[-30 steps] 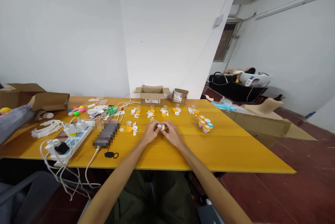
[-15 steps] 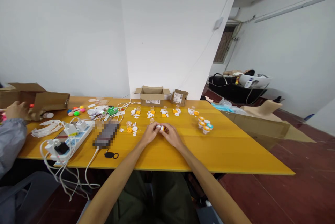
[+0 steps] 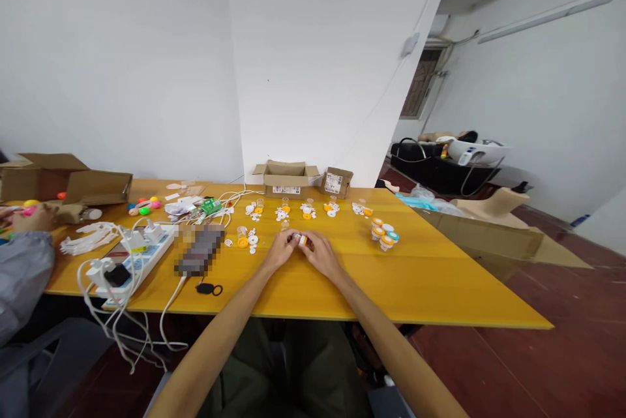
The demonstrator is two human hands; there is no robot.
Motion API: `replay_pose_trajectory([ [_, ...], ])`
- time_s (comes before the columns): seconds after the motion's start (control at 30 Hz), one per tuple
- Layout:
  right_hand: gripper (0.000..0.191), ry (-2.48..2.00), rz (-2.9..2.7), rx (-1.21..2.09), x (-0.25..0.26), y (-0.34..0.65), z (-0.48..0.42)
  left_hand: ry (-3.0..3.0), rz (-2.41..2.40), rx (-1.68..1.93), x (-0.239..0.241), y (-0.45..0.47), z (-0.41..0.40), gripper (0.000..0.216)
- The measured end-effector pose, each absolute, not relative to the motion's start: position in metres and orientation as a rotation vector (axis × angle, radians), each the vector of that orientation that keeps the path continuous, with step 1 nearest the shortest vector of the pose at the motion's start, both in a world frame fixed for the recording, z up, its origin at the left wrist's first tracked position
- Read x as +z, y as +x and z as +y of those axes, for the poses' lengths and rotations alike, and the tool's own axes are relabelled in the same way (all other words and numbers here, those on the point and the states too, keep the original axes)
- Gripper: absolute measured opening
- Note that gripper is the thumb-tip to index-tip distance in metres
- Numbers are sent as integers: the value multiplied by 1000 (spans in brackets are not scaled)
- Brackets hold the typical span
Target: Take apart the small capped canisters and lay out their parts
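My left hand [image 3: 280,249] and my right hand [image 3: 320,252] meet over the middle of the yellow table [image 3: 430,281]. Both pinch a small white and orange plastic piece [image 3: 300,238] between their fingertips, just above the tabletop. Beyond the hands lies a row of small white and orange parts [image 3: 306,210]. A cluster of small capped cups [image 3: 384,233] with orange and teal tops stands to the right. More loose white and orange parts [image 3: 246,238] lie left of my left hand.
Two open cardboard boxes [image 3: 286,178] stand at the table's far edge. A white power strip [image 3: 138,253] with plugs and cables, a dark phone [image 3: 199,250] and a black key fob [image 3: 209,288] lie at the left. Another person's sleeve [image 3: 22,278] and hand [image 3: 30,219] are at the far left.
My hands have stayed together on the small piece, with slight finger shifts. The other person's hand at the far left has come into view near the cardboard box.
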State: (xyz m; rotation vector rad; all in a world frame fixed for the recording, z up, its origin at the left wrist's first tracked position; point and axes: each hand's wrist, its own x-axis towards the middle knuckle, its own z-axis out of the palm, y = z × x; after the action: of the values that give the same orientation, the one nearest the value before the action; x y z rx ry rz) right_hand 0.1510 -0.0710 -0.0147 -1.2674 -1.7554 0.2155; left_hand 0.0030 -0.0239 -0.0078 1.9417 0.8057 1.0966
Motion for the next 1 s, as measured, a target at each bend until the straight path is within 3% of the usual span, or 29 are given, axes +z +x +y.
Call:
replay_pose_trajectory([
  [0.57,20,-1392,-1494,322,-32,160,-54,1720,904,1319,-6,1,-20,10],
  [1.0,12,-1539,-1456,-32,-32,163,-54,1627,767,1257,-4,1,-23,13],
])
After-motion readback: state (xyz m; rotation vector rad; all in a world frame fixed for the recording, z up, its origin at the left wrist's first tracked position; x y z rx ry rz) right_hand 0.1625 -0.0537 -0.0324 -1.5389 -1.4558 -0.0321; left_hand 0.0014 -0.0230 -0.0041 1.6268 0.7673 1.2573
